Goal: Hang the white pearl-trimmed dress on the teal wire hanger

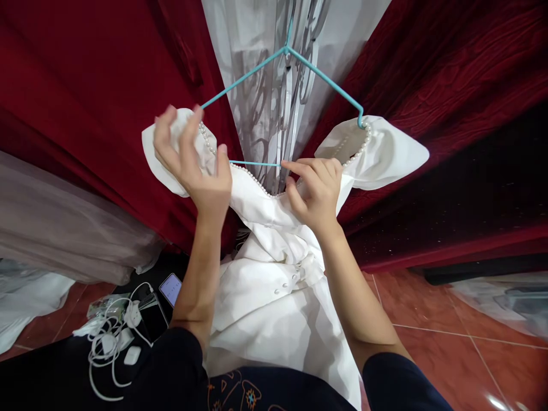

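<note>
A white dress (265, 314) with pearl trim along its neckline and sleeve openings hangs from a light blue hanger (325, 72). My left hand (194, 157), slightly blurred, is raised in front of the left puffed sleeve (165, 171) with its fingers spread and nothing held. At the right side of the neckline, my right hand (317, 191) has its fingers curled at the pearl edge. Its index fingertip meets the hanger's lower bar, and its thumb lies in front of the white cloth. The right sleeve (389, 151) sticks out beyond this hand, below the hanger's notched end.
Dark red curtains (107, 85) fall on both sides, with a white patterned metal frame (295, 103) and pale cloth between them. On a black surface at lower left lie a lit phone (170, 288), tangled white cables (107, 345) and an earbud case (132, 355). Red floor tiles (436, 308) show at right.
</note>
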`<act>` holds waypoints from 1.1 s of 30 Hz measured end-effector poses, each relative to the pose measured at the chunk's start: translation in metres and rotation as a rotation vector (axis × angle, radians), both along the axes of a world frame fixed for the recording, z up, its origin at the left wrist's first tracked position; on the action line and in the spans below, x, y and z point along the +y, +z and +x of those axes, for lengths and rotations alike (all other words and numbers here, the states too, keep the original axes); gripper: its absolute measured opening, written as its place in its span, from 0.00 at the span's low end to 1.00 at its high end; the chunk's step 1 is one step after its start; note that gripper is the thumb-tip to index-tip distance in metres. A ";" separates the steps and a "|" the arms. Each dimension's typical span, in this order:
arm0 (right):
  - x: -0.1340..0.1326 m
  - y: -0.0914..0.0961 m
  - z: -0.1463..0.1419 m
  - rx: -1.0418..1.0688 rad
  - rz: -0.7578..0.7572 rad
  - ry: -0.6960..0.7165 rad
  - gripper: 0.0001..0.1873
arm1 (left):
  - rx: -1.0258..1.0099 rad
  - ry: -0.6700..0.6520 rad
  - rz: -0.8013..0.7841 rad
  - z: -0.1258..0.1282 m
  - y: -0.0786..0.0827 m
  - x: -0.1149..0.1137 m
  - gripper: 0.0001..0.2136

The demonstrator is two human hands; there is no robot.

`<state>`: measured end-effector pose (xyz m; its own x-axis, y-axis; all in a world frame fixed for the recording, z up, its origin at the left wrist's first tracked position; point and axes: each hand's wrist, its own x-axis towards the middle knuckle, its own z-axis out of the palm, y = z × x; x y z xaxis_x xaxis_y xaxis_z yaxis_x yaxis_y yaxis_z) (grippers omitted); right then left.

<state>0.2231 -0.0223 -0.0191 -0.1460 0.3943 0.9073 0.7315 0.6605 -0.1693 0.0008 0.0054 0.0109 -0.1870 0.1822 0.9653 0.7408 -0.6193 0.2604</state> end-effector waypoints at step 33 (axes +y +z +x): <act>-0.001 -0.001 -0.001 0.087 -0.063 0.092 0.17 | 0.200 -0.273 -0.210 0.024 -0.004 -0.045 0.11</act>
<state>0.2223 -0.0232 -0.0203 -0.1064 0.4394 0.8920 0.6490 0.7103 -0.2725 0.0246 -0.0393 0.0066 0.0837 0.3965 0.9142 0.6053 -0.7490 0.2694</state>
